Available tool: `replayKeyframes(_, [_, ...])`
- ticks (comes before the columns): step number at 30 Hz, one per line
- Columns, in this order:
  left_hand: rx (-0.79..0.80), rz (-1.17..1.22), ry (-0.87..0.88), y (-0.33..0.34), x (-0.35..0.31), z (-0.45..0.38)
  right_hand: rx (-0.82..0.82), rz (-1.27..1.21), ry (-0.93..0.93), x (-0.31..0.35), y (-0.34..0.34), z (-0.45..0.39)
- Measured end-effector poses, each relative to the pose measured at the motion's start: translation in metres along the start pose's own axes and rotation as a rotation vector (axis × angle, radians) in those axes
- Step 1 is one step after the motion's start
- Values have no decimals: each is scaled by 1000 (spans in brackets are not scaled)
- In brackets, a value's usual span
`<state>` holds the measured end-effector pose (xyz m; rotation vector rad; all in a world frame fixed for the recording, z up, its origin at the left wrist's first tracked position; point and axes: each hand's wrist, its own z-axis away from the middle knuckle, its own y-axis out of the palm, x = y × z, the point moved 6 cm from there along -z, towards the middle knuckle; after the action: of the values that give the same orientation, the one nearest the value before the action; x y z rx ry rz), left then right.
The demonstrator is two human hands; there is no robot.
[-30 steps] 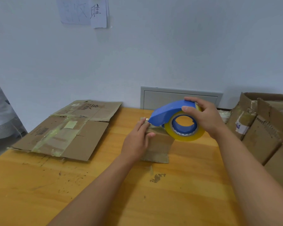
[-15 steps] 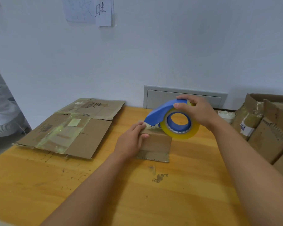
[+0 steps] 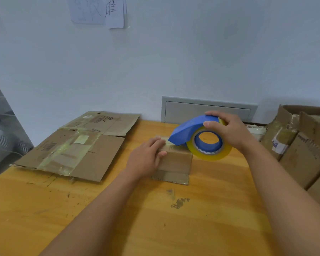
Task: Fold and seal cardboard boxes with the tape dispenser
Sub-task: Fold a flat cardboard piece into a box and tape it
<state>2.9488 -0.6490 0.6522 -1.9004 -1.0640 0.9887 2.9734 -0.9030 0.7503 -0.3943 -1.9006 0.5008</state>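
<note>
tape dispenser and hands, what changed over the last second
Little visibly changed. The right hand grips the tape dispenser on top of the small box as before; any slide along the top is too slight to tell from the camera's own shift. The left hand still steadies the box. Flattened cardboard unmoved.

1. The left hand [image 3: 146,158] covers the left side of the small box [image 3: 175,161], so that face can't be read.
2. The tape dispenser [image 3: 199,134] hides the box's far right corner; its cutting edge, at nine o'clock on the roll, is lost against the box top.
3. The right hand [image 3: 229,132] masks the dispenser's back.
4. At three o'clock, the cardboard pile [image 3: 303,145] runs off the frame's edge.
5. At twelve o'clock, the wall paper [image 3: 98,11] is cropped and its writing is blurred.
6. At nine o'clock, a grey object [image 3: 2,137] is cut off and unidentifiable.
</note>
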Motion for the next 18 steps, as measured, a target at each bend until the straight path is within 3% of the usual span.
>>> replayKeyframes(9, [79,-135,66,6,-23,-7,-13,22,1,-6,4,-3])
replayKeyframes(18, [35,-175,100,11,-17,-12,-1,-65,40,-18,-6,1])
